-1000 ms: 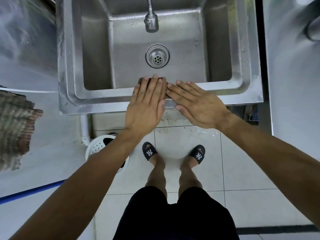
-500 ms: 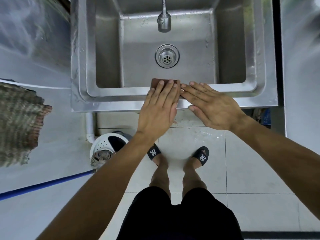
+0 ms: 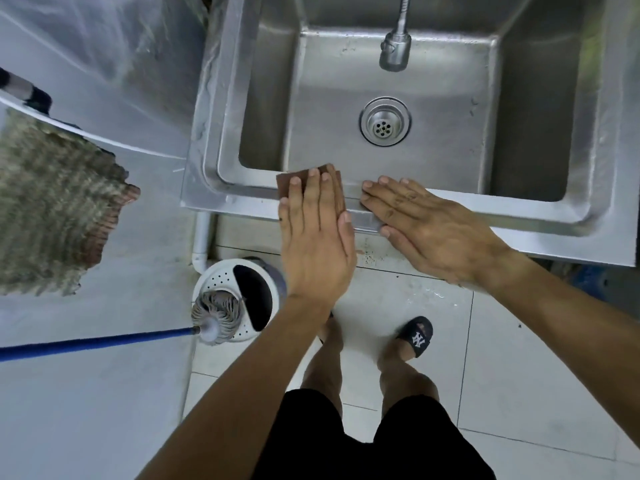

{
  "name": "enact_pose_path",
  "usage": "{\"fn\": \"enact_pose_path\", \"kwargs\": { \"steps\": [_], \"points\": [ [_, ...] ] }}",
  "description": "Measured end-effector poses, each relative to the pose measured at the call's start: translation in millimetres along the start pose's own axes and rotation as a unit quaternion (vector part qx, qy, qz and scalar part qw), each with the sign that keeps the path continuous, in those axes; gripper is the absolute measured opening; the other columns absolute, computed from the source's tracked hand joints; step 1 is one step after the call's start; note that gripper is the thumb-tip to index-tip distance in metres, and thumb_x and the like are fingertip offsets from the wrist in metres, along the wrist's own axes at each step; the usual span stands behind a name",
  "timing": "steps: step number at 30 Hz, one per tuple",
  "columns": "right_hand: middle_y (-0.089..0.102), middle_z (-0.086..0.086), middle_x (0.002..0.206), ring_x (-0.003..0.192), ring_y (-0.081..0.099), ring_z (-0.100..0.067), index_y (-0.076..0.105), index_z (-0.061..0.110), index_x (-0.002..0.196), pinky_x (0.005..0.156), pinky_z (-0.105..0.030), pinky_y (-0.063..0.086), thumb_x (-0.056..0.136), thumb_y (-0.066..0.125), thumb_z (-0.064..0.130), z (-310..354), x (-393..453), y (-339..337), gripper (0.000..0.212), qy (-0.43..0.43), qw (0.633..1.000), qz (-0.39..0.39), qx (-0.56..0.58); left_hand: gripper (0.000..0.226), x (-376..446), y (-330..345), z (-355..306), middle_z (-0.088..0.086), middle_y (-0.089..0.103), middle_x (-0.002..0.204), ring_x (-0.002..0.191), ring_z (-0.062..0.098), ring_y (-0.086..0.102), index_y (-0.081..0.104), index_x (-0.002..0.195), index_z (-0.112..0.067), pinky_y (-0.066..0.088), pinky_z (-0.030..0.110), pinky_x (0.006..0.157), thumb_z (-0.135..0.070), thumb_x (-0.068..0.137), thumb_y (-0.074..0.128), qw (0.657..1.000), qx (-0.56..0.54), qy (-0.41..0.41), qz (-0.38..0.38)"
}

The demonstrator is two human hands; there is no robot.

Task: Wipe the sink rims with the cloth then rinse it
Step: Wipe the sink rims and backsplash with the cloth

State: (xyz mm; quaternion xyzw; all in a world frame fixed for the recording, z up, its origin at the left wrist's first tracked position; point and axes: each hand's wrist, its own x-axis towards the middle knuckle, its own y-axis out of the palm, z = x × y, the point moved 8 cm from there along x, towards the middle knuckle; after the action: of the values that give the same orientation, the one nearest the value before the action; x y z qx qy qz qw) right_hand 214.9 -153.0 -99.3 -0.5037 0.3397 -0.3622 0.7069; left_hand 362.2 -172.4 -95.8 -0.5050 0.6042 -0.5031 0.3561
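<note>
While its fingers lie straight, the left hand (image 3: 313, 233) presses the brown cloth (image 3: 294, 181) flat on the sink (image 3: 450, 207) front rim; the right hand (image 3: 436, 233), equally flat-fingered, rests at its 3 o'clock. Mop (image 3: 216, 315) and bucket (image 3: 239, 299) stand at 7 o'clock.

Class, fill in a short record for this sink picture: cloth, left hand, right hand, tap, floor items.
cloth: brown cloth on the sink's near rim
left hand: left hand flat, pressing the cloth
right hand: right hand flat on the bare rim beside it
tap: tap over basin, no water visible
floor items: mop in white bucket
</note>
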Motion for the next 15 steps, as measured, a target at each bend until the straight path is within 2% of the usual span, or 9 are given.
{"fn": "enact_pose_path", "kwargs": {
  "steps": [4,8,10,15],
  "points": [
    [0.025,-0.007,0.169,0.158,0.021,-0.021,0.029,0.008,0.161,0.129,-0.037,0.013,0.111,0.027,0.034,1.0,1.9,-2.9,0.057,-0.017,1.0,-0.002,0.008,0.057,0.6,-2.5,3.1,0.011,0.034,0.165,0.156,0.029,0.023,0.036,0.157,-0.006,0.019,0.048,0.126,-0.032,0.107,0.03,1.0,0.004,0.004,-0.005],
    [0.025,-0.006,0.169,0.157,0.023,-0.02,0.031,0.008,0.161,0.129,-0.035,0.011,0.11,0.025,0.035,2.2,14.9,-1.5,0.057,-0.079,0.997,0.016,0.001,0.058,11.7,-15.7,49.3,0.014,0.036,0.164,0.155,0.031,0.024,0.038,0.156,-0.005,0.019,0.048,0.127,-0.033,0.107,0.024,0.991,0.017,-0.124,-0.057],
    [0.025,-0.005,0.17,0.158,0.02,-0.018,0.031,0.01,0.161,0.129,-0.035,0.01,0.111,0.023,0.037,4.3,33.6,-1.9,0.058,-0.11,0.994,0.028,-0.003,0.057,14.9,-17.0,56.8,0.014,0.036,0.163,0.156,0.031,0.022,0.038,0.156,-0.005,0.018,0.048,0.127,-0.032,0.108,0.024,0.985,0.019,-0.156,-0.07],
    [0.015,-0.003,0.173,0.16,0.008,-0.016,0.021,0.013,0.164,0.131,-0.034,0.003,0.111,0.021,0.037,18.0,69.4,4.0,0.058,-0.157,0.987,0.044,0.003,0.056,10.4,-16.2,61.4,0.009,0.034,0.165,0.157,0.027,0.021,0.037,0.158,-0.009,0.017,0.047,0.127,-0.033,0.108,0.025,0.991,0.005,-0.122,-0.061]
  ]
}}
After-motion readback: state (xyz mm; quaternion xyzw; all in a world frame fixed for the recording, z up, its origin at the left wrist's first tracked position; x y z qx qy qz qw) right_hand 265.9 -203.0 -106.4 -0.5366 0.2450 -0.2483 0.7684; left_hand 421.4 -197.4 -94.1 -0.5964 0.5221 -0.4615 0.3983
